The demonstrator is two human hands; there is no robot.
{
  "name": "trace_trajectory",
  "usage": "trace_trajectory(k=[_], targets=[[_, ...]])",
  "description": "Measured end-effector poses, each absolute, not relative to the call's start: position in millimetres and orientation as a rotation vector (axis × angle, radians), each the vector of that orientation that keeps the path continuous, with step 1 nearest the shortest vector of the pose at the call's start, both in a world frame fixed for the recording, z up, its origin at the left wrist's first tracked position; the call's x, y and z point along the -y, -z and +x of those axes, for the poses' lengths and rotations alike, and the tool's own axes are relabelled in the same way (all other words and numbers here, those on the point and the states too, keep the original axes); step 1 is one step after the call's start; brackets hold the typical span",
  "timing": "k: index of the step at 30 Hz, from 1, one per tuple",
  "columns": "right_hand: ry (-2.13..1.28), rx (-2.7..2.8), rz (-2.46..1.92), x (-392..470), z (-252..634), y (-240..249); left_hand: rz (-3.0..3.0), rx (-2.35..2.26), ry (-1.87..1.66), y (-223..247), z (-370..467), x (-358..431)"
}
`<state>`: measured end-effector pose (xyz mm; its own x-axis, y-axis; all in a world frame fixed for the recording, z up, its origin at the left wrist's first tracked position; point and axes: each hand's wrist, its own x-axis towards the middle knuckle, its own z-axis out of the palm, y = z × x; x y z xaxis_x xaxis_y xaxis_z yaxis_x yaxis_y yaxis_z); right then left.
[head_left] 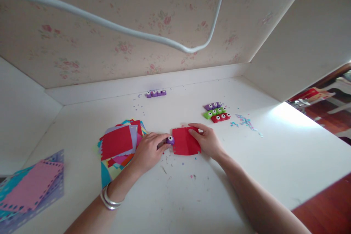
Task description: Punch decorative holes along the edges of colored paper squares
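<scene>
My left hand (150, 150) grips a small purple craft punch (170, 140) with a white round top, between thumb and fingers. The punch sits at the left edge of a red sheet of paper (185, 142). My right hand (207, 139) pinches that sheet near its upper right corner, thumb on top and fingers behind. A few small notches show along the sheet's edges. Left of my left hand lies a loose pile of coloured paper (116, 142), with a red sheet on top.
Several purple punches (156, 93) stand in a row near the back ledge. Purple, green and red punches (217, 112) are grouped at right, beside blue and pink confetti (246, 121). Punched pink and blue sheets (33, 186) lie at left. A white cable (123, 29) hangs in front of the wall.
</scene>
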<state>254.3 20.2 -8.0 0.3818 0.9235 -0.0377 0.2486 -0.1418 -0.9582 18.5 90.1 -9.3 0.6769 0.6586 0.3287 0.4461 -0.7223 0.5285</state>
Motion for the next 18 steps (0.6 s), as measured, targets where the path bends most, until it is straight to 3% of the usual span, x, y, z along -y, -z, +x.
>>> trace_trajectory(k=[8,18], targets=[[-0.767,1.173,-1.673,-19.5,252.7,6.6,2.494,-0.830,-0.752,9.6,20.2,-90.3],[-0.183,1.659,-1.676,-10.1,251.7,-0.9,2.383,-0.867,-0.765,0.8,21.4,-87.8]])
